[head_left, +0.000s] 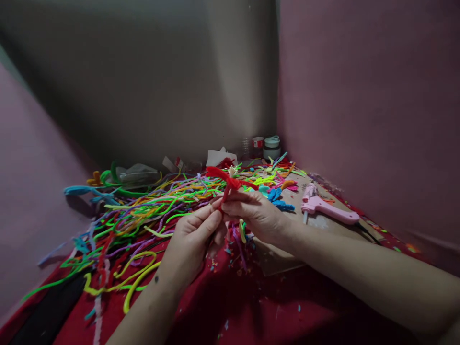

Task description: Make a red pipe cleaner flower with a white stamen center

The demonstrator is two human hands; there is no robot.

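Observation:
Both hands meet at the middle of the view around a red pipe-cleaner flower [233,183], its red petals spread to the sides and a pale tuft at its centre. My left hand [201,227] is closed, thumb and fingers pinching the lower part of the red stem. Just above it, my right hand [251,211] pinches the stem below the petals. The lower end of the stem is hidden by the fingers. Behind and to the left of the hands lies a tangled heap of pipe cleaners [143,211] in many colours.
A pink glue gun [328,210] lies on a cardboard sheet [336,227] at right, its cord trailing rightward. Blue pipe-cleaner pieces [278,199] lie beside my right hand. A lidded jar [272,148] stands at the back, near the wall. Scraps dot the red cloth [212,306].

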